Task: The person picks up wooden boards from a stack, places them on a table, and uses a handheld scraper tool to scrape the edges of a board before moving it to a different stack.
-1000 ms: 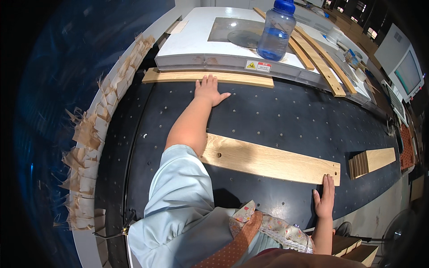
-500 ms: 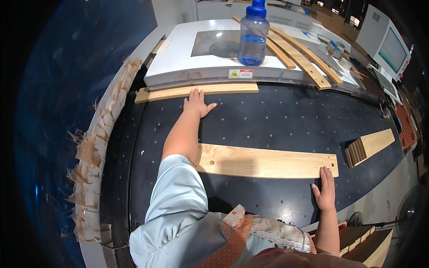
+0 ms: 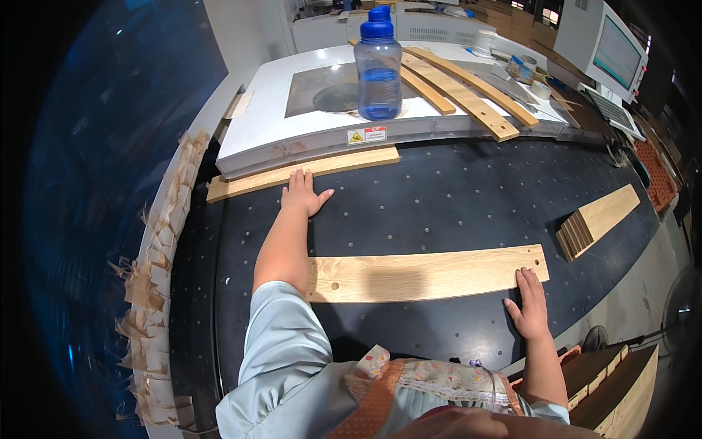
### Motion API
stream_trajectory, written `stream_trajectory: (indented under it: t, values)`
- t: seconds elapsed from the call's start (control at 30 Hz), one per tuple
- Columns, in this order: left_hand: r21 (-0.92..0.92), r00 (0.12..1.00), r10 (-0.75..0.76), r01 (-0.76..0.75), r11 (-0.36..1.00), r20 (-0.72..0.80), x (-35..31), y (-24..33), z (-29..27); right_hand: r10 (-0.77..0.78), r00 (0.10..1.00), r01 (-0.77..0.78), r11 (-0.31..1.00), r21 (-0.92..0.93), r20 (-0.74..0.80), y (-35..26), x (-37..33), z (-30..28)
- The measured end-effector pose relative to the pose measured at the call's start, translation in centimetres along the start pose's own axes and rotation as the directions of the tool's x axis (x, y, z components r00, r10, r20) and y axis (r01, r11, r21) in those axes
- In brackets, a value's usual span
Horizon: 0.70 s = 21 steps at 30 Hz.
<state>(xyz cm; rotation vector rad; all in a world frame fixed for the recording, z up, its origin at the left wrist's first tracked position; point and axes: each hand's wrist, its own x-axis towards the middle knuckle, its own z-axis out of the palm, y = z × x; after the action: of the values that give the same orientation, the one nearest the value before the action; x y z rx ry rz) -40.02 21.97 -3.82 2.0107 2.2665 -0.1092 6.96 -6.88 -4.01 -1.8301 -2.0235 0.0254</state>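
My left hand (image 3: 302, 192) lies flat, fingers spread, on the black perforated table (image 3: 453, 197), its fingertips touching the near edge of a long light wooden board (image 3: 344, 162) that lies against a white machine base. My right hand (image 3: 529, 301) rests flat on the table with its fingers on the near right end of a second long wooden slat (image 3: 431, 274), which has small holes near both ends. My left forearm crosses over that slat's left end. Neither hand grips anything.
A blue plastic bottle (image 3: 379, 67) stands on the white machine (image 3: 292, 124). Several wooden slats (image 3: 468, 95) lie across it at the back right. A stack of short boards (image 3: 596, 219) sits at the table's right. A monitor (image 3: 610, 51) stands far right. Torn paper scraps (image 3: 157, 256) line the left edge.
The view has tilted up and drawn nearer. Both hands stay flat in the same places on the table; the slat and the board have not visibly shifted.
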Motion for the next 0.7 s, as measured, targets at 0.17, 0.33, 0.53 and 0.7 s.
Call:
stream_trajectory:
  t: [0.17,0.33,0.53,0.7]
  values:
    - [-0.016,1.0,0.001,-0.001,1.0,-0.016,0.4,-0.8,0.7,0.032,0.999,-0.031,0.999,-0.04,0.036,-0.4,0.5,0.1]
    - [0.041,0.999,-0.011,0.009,0.999,0.043,-1.9,1.9,-1.8,0.055,0.998,-0.055,0.998,-0.036,0.012,-0.5,0.6,-0.2]
    - [-0.327,0.622,0.756,-0.685,0.651,0.203,-14.6,9.7,-2.4,0.09,0.996,-0.09,0.996,-0.018,-0.006,0.5,0.0,0.2]
    - [-0.235,0.673,0.736,-0.729,0.643,-0.078,-20.4,10.1,0.2,0.118,0.993,-0.118,0.993,0.0,-0.008,-0.4,0.1,-0.3]
